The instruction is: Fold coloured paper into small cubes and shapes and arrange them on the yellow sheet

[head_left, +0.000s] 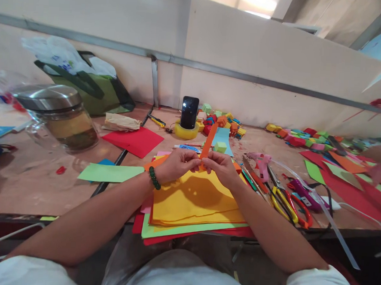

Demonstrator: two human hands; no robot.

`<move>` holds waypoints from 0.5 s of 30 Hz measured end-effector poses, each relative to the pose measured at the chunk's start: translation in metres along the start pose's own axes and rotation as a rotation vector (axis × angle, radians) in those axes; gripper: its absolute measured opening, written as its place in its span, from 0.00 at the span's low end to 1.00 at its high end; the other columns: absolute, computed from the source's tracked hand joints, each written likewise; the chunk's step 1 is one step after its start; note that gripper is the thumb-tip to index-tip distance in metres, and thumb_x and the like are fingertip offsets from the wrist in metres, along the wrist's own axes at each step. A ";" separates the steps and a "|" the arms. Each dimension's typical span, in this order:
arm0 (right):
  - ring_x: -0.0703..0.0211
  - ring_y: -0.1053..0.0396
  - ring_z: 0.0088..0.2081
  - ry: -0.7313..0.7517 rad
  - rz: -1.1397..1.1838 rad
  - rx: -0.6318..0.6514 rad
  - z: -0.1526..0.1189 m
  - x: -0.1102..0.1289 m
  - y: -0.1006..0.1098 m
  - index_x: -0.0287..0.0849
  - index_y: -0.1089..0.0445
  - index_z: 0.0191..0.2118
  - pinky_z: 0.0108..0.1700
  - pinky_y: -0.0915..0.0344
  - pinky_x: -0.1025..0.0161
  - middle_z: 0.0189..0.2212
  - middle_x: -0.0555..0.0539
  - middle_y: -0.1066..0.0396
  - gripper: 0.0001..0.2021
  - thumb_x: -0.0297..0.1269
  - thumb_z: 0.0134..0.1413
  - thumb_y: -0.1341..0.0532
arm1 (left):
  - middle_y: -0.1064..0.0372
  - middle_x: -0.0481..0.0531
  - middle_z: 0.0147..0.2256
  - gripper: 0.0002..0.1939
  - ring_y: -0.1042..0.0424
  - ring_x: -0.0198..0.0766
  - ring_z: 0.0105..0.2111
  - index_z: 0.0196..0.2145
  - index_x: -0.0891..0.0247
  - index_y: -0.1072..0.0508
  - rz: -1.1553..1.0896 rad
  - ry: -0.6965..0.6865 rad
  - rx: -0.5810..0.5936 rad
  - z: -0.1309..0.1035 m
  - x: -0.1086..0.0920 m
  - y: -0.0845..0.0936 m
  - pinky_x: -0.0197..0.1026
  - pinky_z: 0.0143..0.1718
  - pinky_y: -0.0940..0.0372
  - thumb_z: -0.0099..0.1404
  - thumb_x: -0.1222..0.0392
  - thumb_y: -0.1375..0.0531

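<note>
An orange paper strip (209, 139) stands up between my two hands, its lower end pinched in the fingers. My left hand (183, 162), with a dark green bead bracelet on the wrist, grips it from the left. From the right, my right hand (220, 166) pinches the same end. Below both hands lies a stack of yellow paper sheets (196, 198), with green and red sheets showing under it. Just beyond the right hand sits a light green paper cube (220, 147) by a light blue sheet (222, 136).
A phone (189, 112) leans in a yellow tape roll (186, 131). Many folded paper cubes (222, 121) lie behind. Scissors (280, 199) and a pink glue gun (261, 160) are at right. A glass jar (62, 126) stands left, near a green bag (99, 95).
</note>
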State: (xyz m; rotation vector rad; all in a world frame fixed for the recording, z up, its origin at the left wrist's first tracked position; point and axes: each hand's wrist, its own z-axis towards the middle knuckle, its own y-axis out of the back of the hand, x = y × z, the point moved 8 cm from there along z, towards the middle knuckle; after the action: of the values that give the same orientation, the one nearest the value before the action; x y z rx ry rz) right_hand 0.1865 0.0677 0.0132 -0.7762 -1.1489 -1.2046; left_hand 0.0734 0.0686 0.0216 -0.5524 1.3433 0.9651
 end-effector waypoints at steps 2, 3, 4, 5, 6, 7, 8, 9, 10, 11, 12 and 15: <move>0.69 0.43 0.19 0.034 -0.016 -0.058 -0.002 0.002 0.003 0.40 0.32 0.23 0.22 0.46 0.68 0.17 0.54 0.37 0.17 0.50 0.44 0.32 | 0.30 0.49 0.23 0.14 0.31 0.30 0.25 0.26 0.67 0.29 -0.028 0.022 0.026 0.000 -0.001 0.000 0.34 0.30 0.35 0.57 0.52 0.37; 0.69 0.43 0.19 0.050 -0.015 -0.081 -0.003 0.003 0.005 0.40 0.32 0.23 0.22 0.46 0.68 0.17 0.54 0.37 0.17 0.49 0.44 0.32 | 0.30 0.49 0.24 0.14 0.31 0.30 0.25 0.27 0.67 0.29 -0.050 0.033 0.034 -0.001 -0.001 0.000 0.34 0.30 0.35 0.57 0.51 0.37; 0.69 0.42 0.19 0.062 -0.003 -0.091 -0.003 0.003 0.005 0.40 0.32 0.23 0.22 0.45 0.68 0.17 0.54 0.37 0.16 0.48 0.44 0.32 | 0.30 0.49 0.24 0.15 0.31 0.30 0.26 0.27 0.67 0.30 -0.075 0.043 0.038 -0.001 -0.001 0.000 0.34 0.31 0.35 0.57 0.50 0.37; 0.69 0.42 0.19 0.065 0.024 -0.087 -0.003 0.004 0.005 0.40 0.31 0.24 0.22 0.44 0.68 0.18 0.54 0.36 0.16 0.48 0.45 0.32 | 0.31 0.48 0.24 0.15 0.32 0.30 0.26 0.27 0.66 0.31 -0.108 0.056 0.035 -0.002 -0.001 0.001 0.34 0.31 0.36 0.57 0.50 0.37; 0.69 0.41 0.20 0.054 0.069 -0.066 -0.003 0.003 0.003 0.41 0.31 0.25 0.23 0.43 0.68 0.19 0.54 0.35 0.15 0.48 0.46 0.33 | 0.32 0.47 0.24 0.15 0.32 0.30 0.26 0.27 0.66 0.31 -0.152 0.074 0.033 -0.002 0.000 0.001 0.33 0.31 0.36 0.57 0.49 0.37; 0.69 0.40 0.20 0.030 0.127 -0.033 -0.002 0.002 0.000 0.42 0.30 0.28 0.23 0.42 0.68 0.21 0.53 0.34 0.15 0.49 0.45 0.32 | 0.34 0.46 0.24 0.16 0.33 0.30 0.26 0.27 0.65 0.32 -0.209 0.099 0.035 -0.003 0.002 0.001 0.33 0.31 0.36 0.57 0.49 0.38; 0.68 0.39 0.21 0.000 0.189 -0.002 -0.001 0.001 -0.002 0.43 0.29 0.31 0.24 0.41 0.68 0.22 0.53 0.33 0.15 0.49 0.44 0.32 | 0.35 0.46 0.24 0.16 0.34 0.29 0.26 0.27 0.65 0.33 -0.274 0.131 0.051 -0.005 0.005 -0.001 0.33 0.30 0.36 0.57 0.49 0.38; 0.68 0.38 0.21 -0.025 0.242 0.021 -0.001 0.000 -0.004 0.44 0.29 0.33 0.24 0.41 0.68 0.23 0.54 0.33 0.17 0.50 0.42 0.31 | 0.36 0.45 0.24 0.15 0.34 0.29 0.25 0.28 0.65 0.33 -0.340 0.169 0.080 -0.006 0.008 -0.005 0.34 0.30 0.37 0.57 0.50 0.37; 0.69 0.39 0.21 -0.037 0.277 0.030 0.000 0.001 -0.004 0.44 0.29 0.34 0.23 0.42 0.68 0.22 0.54 0.33 0.18 0.50 0.41 0.30 | 0.37 0.45 0.24 0.15 0.35 0.29 0.24 0.28 0.65 0.34 -0.398 0.208 0.119 -0.008 0.011 -0.009 0.34 0.29 0.37 0.57 0.50 0.37; 0.69 0.40 0.20 -0.035 0.289 0.025 0.001 0.001 -0.004 0.43 0.28 0.33 0.22 0.43 0.69 0.21 0.55 0.34 0.18 0.50 0.39 0.30 | 0.38 0.44 0.24 0.14 0.36 0.29 0.24 0.29 0.65 0.34 -0.440 0.245 0.158 -0.009 0.013 -0.014 0.34 0.28 0.37 0.57 0.51 0.37; 0.70 0.41 0.19 -0.021 0.280 0.013 0.001 0.003 -0.002 0.43 0.28 0.30 0.22 0.44 0.69 0.19 0.55 0.35 0.18 0.50 0.38 0.29 | 0.38 0.45 0.24 0.14 0.36 0.29 0.23 0.29 0.65 0.33 -0.460 0.279 0.192 -0.011 0.015 -0.018 0.34 0.28 0.37 0.56 0.51 0.37; 0.70 0.44 0.18 0.007 0.213 -0.025 0.002 0.005 0.002 0.40 0.30 0.23 0.22 0.45 0.68 0.16 0.54 0.36 0.18 0.50 0.37 0.29 | 0.34 0.48 0.25 0.16 0.33 0.31 0.25 0.32 0.66 0.31 -0.404 0.336 0.225 -0.013 0.020 -0.023 0.36 0.29 0.36 0.57 0.48 0.37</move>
State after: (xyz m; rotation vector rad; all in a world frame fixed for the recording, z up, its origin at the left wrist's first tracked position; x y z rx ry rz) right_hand 0.1873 0.0689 0.0187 -0.8897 -1.0194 -1.0445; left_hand 0.0841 0.0511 -0.0041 -0.7996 1.5365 0.3951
